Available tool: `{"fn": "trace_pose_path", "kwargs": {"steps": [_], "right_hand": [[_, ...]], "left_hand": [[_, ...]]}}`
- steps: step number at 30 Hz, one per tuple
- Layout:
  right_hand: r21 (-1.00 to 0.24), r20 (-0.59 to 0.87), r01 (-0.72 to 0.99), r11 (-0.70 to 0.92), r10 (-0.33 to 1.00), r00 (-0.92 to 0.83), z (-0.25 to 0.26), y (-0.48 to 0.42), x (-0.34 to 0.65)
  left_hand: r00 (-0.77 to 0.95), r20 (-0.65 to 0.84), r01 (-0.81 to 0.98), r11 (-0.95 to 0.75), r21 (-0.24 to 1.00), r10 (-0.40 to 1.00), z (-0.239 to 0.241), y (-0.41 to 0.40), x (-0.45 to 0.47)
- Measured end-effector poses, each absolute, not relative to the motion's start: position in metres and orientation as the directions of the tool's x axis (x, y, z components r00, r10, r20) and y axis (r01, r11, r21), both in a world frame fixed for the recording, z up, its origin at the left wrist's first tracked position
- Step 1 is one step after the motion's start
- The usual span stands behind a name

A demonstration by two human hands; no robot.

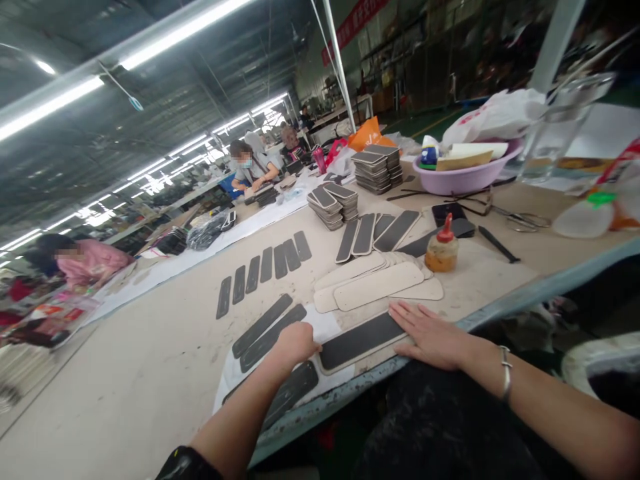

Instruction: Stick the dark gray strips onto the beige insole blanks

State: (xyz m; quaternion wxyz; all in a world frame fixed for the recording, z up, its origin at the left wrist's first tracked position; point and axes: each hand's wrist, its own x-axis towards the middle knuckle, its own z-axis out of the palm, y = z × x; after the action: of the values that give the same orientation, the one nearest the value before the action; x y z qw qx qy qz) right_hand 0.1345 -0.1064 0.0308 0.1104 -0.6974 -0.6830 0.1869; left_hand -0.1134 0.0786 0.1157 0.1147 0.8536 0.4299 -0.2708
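In front of me, near the table's edge, a dark strip [363,340] lies on a slightly larger beige backing piece with rounded ends. My left hand [297,343] is closed, with its fingers curled and pinching at the strip's left end. Spread flat, my right hand [427,337] rests on the strip's right end. Dark rounded pieces [263,325] lie beside my left hand on a white sheet [225,380]; another dark piece [293,393] is partly behind my left forearm. Beyond the strip, several beige rounded pieces [377,287] are piled loosely.
A glue bottle [443,250] with a red tip stands right of the pile. Dark strips [265,265] form a row farther off. Stacked pieces [377,168], a purple basin [467,175], scissors [523,219] and a glass pitcher [555,133] stand or lie behind. Co-workers [255,170] sit across.
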Motion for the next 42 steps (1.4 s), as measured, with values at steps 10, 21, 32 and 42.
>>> {"fn": "trace_pose_path", "kwargs": {"steps": [10,21,32,42], "right_hand": [[-0.456,-0.061,0.888,-0.057,0.998,0.033,0.019,-0.107,0.135],[-0.464,-0.092,0.884,-0.063,0.996,0.023,0.018,-0.105,0.137],[-0.497,-0.05,0.866,-0.062,0.998,0.043,0.03,-0.108,0.133],[-0.58,0.005,0.783,-0.224,0.96,0.278,0.04,-0.124,0.133]], "left_hand": [[0.868,-0.281,0.476,-0.846,0.238,0.409,0.087,-0.014,-0.073],[0.792,-0.419,0.561,-0.801,0.211,0.445,0.081,-0.016,-0.136],[0.772,-0.465,0.573,-0.792,0.212,0.434,0.091,-0.004,-0.128],[0.708,-0.366,0.673,-0.734,0.09,0.604,0.09,0.038,-0.097]]}}
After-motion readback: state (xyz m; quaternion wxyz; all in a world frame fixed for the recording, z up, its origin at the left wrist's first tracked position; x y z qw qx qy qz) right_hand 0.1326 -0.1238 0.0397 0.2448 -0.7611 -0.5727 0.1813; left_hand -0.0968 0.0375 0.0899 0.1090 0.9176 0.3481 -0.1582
